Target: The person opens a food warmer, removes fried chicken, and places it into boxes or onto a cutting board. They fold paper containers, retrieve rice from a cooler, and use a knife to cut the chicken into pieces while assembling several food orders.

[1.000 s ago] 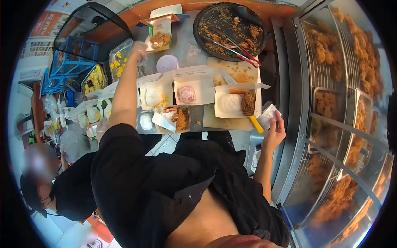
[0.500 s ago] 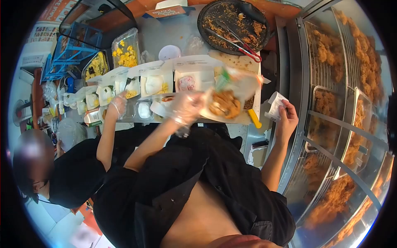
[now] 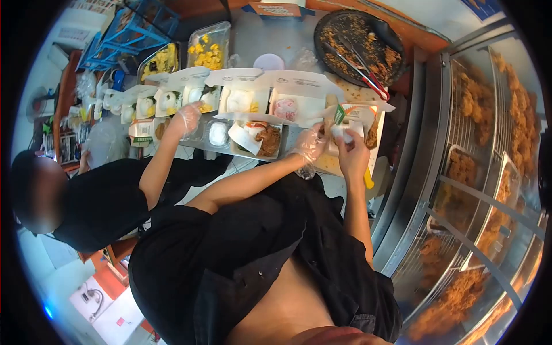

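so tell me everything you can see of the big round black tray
The black tray looks broad and shallow, with a dark rim; its material can't be told. Golden-brown crumbs are scattered over its inside, with a thicker brown clump toward the right. It lies face up at the far side of the grey counter. Metal tongs with red handles rest across it, the handle end jutting past its near right rim.

Left hand (image 3: 310, 143), right hand (image 3: 353, 152), close together, both curled
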Demonstrator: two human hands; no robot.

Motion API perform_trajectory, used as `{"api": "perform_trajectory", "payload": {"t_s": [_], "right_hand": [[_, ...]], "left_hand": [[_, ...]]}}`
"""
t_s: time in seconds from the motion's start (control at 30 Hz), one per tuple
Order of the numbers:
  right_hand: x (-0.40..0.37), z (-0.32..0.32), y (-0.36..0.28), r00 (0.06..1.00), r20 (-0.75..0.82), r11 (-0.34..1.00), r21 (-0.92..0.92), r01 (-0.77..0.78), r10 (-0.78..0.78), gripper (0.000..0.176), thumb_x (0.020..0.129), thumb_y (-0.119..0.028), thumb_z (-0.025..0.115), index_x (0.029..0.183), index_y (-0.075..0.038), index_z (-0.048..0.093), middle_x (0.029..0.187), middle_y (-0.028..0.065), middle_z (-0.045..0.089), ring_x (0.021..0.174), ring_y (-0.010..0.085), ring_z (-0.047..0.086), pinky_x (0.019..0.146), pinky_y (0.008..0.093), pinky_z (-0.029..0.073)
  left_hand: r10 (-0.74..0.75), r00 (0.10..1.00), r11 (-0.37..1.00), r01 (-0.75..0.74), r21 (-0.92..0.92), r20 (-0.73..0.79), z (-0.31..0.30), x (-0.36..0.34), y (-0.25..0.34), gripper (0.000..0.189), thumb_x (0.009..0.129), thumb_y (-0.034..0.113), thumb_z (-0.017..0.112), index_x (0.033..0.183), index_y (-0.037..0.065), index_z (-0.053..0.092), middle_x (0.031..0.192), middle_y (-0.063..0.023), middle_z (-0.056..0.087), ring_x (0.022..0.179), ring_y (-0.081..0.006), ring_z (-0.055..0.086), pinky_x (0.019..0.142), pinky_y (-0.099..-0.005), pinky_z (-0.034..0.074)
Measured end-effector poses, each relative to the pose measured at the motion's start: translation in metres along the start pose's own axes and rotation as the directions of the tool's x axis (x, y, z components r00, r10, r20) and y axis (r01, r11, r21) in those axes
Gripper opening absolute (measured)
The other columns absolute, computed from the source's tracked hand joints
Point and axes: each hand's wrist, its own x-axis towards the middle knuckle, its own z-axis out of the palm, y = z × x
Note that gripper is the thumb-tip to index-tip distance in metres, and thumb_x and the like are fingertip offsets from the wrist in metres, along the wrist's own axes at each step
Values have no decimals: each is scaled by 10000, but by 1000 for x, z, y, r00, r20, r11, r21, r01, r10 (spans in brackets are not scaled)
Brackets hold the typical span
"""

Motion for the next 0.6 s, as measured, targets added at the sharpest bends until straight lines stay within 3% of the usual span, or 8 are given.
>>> {"api": "perform_trajectory", "payload": {"t_s": [0.07,0.17,0.3,0.4,0.47,0.5,0.53,0.6], "right_hand": [[4,-8,-11,980,82,982,-77,-175,181,342,829,-270,705,1100,-63,683,658,145,640,610,292,646,604,401,501],[5,-22,-7,953,251,978,-162,-132,170,376,824,-292,708,1127,-70,681,669,140,649,620,300,657,598,412,502],[-3,-27,1,980,195,996,-87,-12,28,362,836,-274,707,1131,-67,674,594,97,599,547,242,617,566,371,490],[-5,-28,24,997,-29,997,-23,77,-78,366,884,-249,675,1177,-34,634,617,49,571,548,157,554,567,300,468],[5,-23,50,881,-470,961,266,78,58,366,925,-211,641,1218,2,588,707,25,557,623,94,499,588,239,438],[8,-29,61,904,-364,951,284,-122,225,381,967,-264,581,1217,24,570,942,44,614,849,131,554,781,286,458],[13,-29,79,903,-367,952,282,-120,222,381,967,-264,581,1217,24,570,942,44,614,849,131,554,781,286,458],[26,-12,128,951,-107,900,367,-234,290,409,986,-330,531,1169,32,585,985,55,634,876,160,572,818,303,458]], "left_hand": [[-51,998,992,45,119,49,-14,-1,9,440,880,228,609,1265,23,548,872,-159,690,760,-241,660,714,-353,507],[-145,988,989,142,42,61,-29,-17,15,489,865,271,638,1265,4,551,894,-154,695,778,-237,667,723,-349,512],[-71,988,992,85,-96,140,-21,-18,-18,541,842,313,642,1260,-19,552,912,-164,695,843,-241,676,768,-344,515],[-86,992,996,88,-18,90,-16,-19,-38,577,819,372,645,1220,-35,564,935,-191,691,894,-292,673,797,-367,511],[-117,992,993,115,43,55,-11,-12,-48,592,806,404,645,1184,-46,576,948,-213,686,917,-327,669,808,-384,507],[-135,981,987,120,110,140,-10,-4,-52,595,795,438,642,1130,-50,588,962,-237,676,939,-358,655,815,-402,501],[-157,963,977,118,179,220,-8,1,-57,603,784,472,638,1077,-55,600,976,-261,665,962,-390,642,822,-420,495],[-38,977,978,-7,210,211,11,11,-75,536,806,448,596,966,-63,621,952,-292,650,927,-414,638,797,-442,494]]}}
